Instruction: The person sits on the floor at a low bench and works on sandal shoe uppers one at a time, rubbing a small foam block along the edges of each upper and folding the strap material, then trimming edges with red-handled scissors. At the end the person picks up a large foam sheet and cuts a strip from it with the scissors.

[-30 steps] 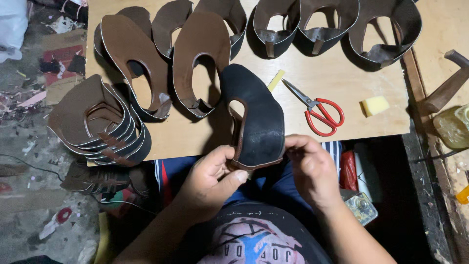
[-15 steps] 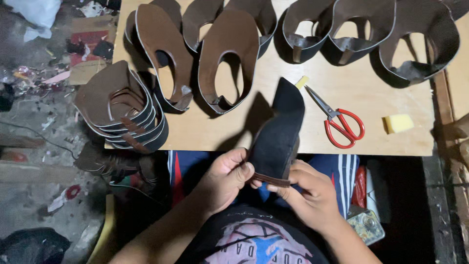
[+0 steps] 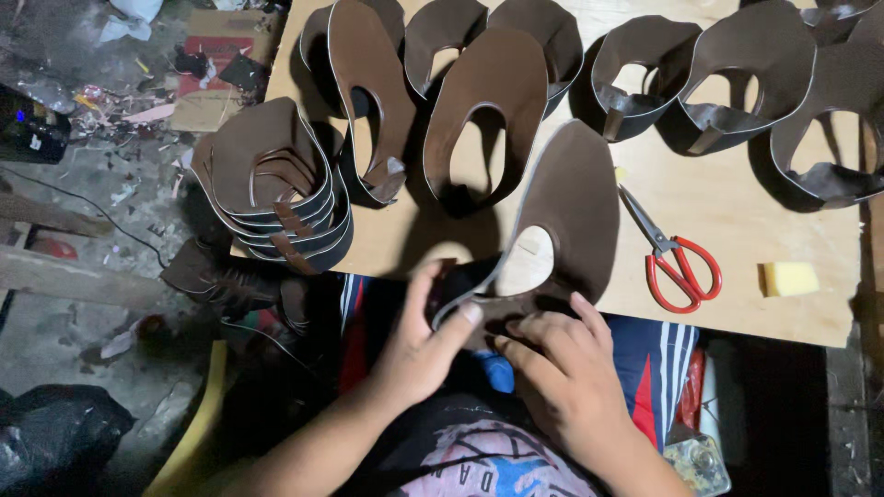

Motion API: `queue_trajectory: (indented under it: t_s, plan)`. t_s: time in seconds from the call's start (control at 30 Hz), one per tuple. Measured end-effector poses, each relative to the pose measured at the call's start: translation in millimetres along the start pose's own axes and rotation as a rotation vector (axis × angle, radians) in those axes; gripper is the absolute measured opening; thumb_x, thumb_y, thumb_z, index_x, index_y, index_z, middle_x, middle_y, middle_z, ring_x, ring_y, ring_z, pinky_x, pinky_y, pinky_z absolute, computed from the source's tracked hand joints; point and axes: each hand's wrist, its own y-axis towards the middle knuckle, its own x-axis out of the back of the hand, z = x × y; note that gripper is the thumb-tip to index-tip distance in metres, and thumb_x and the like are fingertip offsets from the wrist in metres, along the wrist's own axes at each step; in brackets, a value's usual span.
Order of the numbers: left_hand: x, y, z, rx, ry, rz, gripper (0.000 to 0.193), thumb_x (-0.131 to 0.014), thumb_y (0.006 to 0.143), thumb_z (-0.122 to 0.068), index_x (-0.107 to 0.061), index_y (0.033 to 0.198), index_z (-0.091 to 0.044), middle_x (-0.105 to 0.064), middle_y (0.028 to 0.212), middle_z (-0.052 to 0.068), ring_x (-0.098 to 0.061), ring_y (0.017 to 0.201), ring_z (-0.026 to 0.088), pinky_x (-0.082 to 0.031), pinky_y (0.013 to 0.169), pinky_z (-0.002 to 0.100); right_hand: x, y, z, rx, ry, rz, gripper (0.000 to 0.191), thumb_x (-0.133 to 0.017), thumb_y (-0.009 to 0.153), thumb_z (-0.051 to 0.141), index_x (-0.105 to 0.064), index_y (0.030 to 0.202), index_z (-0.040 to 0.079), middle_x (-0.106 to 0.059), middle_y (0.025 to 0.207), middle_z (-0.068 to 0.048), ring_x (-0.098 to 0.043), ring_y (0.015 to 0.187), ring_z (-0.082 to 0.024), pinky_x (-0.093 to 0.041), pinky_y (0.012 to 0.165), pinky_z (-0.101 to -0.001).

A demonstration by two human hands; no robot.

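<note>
Both hands, the left hand (image 3: 419, 354) and the right hand (image 3: 562, 368), are closed on the heel end of a brown leather shoe upper (image 3: 562, 216) at lower centre, where its seam could be misaligned if pressed unevenly.

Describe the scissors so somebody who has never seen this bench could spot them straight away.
Start at the pale wooden table covered with curved brown leather shoe uppers. Near its front edge, just right of the brown upper that both hands are pressing down, lie the scissors, left of a small yellow sponge. They are the only metal thing there, with bright red handle loops.
</note>
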Motion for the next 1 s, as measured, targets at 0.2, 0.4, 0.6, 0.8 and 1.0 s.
queue_trajectory:
  t_s: [0.2, 0.4, 0.6, 0.8, 1.0]
  plan:
    - [88.9, 30.6, -0.6, 0.087, 0.000, -0.503, 0.039, -0.043, 0.104, -0.029, -0.058, 0.124, 0.000, -0.072, 0.102, 0.011, -0.065, 0.072, 0.014, -0.049, 0.051, 0.026, 3.4, -15.5, -26.8, -0.212, 0.076, -0.087, 0.027, -0.076, 0.079, 0.008, -0.070, 0.105, 0.005, -0.067, 0.108, -0.010, -0.063, 0.103, -0.030, -0.048, 0.100, -0.0446]
    - [200.5, 69.3, -7.6, -0.266, 0.168, -0.799, 0.029, -0.054, 0.105, -0.017, -0.058, 0.126, 0.003, -0.068, 0.104, 0.009, -0.063, 0.072, 0.014, -0.053, 0.058, 0.027, -23.6, -44.8, -57.9, -0.400, 0.172, -0.029, 0.021, -0.074, 0.083, 0.009, -0.071, 0.103, 0.003, -0.069, 0.107, -0.011, -0.066, 0.102, -0.029, -0.052, 0.088, -0.0349]
    - [231.5, 70.2, 4.4, -0.242, 1.090, -0.788, 0.046, -0.075, 0.091, -0.012, -0.055, 0.129, 0.006, -0.065, 0.100, 0.021, -0.063, 0.089, 0.037, -0.051, 0.084, 0.046, -44.6, -72.3, -75.5, -0.549, 0.257, 0.028, 0.019, -0.073, 0.085, 0.010, -0.072, 0.102, 0.002, -0.070, 0.103, -0.011, -0.069, 0.096, -0.026, -0.054, 0.081, -0.0322]
    - [213.0, 61.2, -14.3, -0.321, 1.335, -0.482, 0.046, -0.072, 0.091, -0.022, -0.064, 0.133, -0.005, -0.060, 0.135, 0.019, -0.050, 0.130, 0.041, -0.034, 0.114, 0.054, -53.7, -86.5, -86.9, -0.632, 0.296, 0.025, 0.017, -0.072, 0.086, 0.010, -0.071, 0.101, 0.001, -0.071, 0.102, -0.010, -0.071, 0.091, -0.025, -0.055, 0.078, -0.0316]
    - [196.9, 71.8, -18.5, -0.407, 1.529, -0.235, 0.030, -0.070, 0.101, -0.041, -0.078, 0.105, -0.012, -0.056, 0.145, 0.013, -0.040, 0.141, 0.039, -0.023, 0.117, 0.059, -56.9, -92.7, -92.6, -0.666, 0.246, -0.036, 0.017, -0.072, 0.086, 0.009, -0.070, 0.101, 0.000, -0.070, 0.101, -0.012, -0.070, 0.093, -0.026, -0.054, 0.081, -0.0320]
